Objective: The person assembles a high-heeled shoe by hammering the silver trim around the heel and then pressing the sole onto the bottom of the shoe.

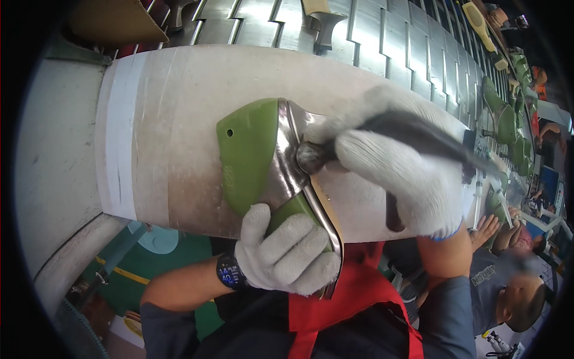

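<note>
The pale surface [179,119] lies open to the left of the green shoe last [248,149] and above it, up to the metal slats [359,30] at the far edge. Both hands crowd the last: the left hand [287,251] from below, the right hand [406,173] from the right with a dark tool [418,134]. A seated person [514,287] blocks the lower right.
</note>
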`<action>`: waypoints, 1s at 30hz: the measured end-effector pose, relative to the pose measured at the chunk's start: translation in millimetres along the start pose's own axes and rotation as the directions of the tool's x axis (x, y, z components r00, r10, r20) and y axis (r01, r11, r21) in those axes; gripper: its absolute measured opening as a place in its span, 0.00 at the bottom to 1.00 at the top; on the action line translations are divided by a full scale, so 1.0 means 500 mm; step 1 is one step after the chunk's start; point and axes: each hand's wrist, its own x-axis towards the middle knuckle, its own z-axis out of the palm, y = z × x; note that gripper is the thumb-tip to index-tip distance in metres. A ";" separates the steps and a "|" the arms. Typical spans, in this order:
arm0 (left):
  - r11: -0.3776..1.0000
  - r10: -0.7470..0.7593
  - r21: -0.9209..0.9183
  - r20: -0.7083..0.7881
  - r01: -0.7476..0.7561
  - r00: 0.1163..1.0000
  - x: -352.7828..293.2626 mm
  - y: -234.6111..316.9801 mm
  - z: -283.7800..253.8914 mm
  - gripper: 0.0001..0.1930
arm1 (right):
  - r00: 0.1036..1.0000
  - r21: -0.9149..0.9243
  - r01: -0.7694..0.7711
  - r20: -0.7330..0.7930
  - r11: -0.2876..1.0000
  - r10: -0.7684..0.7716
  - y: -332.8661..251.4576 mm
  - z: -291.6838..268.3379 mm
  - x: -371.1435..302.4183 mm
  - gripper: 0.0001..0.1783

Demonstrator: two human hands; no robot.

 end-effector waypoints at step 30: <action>0.992 0.100 0.073 0.045 -0.103 0.994 -0.015 -0.010 -0.014 0.28 | 0.968 0.492 0.240 -0.058 0.837 -0.243 0.016 0.068 -0.368 0.22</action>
